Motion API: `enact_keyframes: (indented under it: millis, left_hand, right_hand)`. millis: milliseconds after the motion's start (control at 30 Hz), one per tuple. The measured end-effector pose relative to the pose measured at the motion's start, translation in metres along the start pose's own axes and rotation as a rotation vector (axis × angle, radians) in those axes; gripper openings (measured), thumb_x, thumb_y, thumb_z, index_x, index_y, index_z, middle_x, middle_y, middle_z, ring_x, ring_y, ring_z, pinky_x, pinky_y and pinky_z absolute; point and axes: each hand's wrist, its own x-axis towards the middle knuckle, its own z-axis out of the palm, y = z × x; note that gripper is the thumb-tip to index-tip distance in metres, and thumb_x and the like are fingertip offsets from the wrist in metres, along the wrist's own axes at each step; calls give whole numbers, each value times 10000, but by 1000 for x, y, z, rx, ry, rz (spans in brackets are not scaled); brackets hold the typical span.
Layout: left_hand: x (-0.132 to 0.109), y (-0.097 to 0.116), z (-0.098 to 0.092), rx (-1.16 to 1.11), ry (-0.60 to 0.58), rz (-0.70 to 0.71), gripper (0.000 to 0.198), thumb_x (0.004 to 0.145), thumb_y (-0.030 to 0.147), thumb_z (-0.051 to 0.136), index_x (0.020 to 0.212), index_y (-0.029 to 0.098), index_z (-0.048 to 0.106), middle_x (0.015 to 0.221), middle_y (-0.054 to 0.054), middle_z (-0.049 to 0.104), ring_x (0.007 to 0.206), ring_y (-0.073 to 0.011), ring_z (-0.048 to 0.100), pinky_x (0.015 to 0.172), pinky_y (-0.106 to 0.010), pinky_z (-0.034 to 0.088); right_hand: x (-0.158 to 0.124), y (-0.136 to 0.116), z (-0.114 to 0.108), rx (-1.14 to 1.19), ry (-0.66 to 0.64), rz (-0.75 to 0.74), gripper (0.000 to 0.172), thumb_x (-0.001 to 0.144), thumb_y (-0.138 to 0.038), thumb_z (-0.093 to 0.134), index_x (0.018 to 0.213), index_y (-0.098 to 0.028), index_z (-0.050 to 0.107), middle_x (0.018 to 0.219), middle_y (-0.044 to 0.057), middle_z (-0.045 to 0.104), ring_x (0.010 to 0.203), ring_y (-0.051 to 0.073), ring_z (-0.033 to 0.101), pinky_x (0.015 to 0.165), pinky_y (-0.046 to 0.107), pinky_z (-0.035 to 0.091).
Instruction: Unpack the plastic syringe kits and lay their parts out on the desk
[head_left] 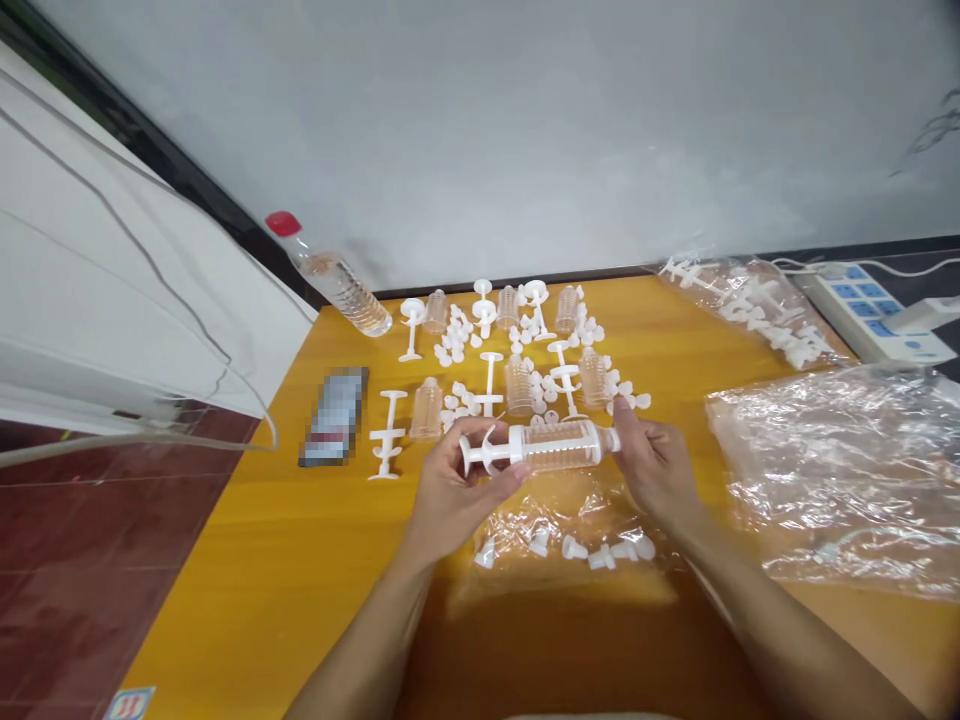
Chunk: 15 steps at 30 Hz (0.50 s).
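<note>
On the table (247, 580), your left hand (459, 490), at nine o'clock, curls round the plunger end (476, 456) of the clear syringe (561, 446), held mid-dial; your right hand (656, 455), at three, pinches its tip (610, 440). Skewed pressure could dislodge the tip among the small white pieces (538, 392) towards twelve.

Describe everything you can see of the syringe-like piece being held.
The syringe-like piece has a clear, ribbed, plastic-looking barrel, a white collar and a white plunger end with a round disc. It is held roughly level over the table. The left hand's grip holds the collar and plunger end; the right hand's grip holds the whitish tip.
</note>
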Motion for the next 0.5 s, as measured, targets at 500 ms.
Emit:
enact_keyframes:
  millis: [500]
  left_hand:
    - [-5,4,3,292,-146,599,490,707,56,894,1133,273,786,1140,-52,804,1007,-194,778,900,-300,641]
  right_hand:
    - [-5,0,-1,-25,8,-29,675,970,-676,528,590,-208,223,542,-31,216,510,77,226,494,260,178]
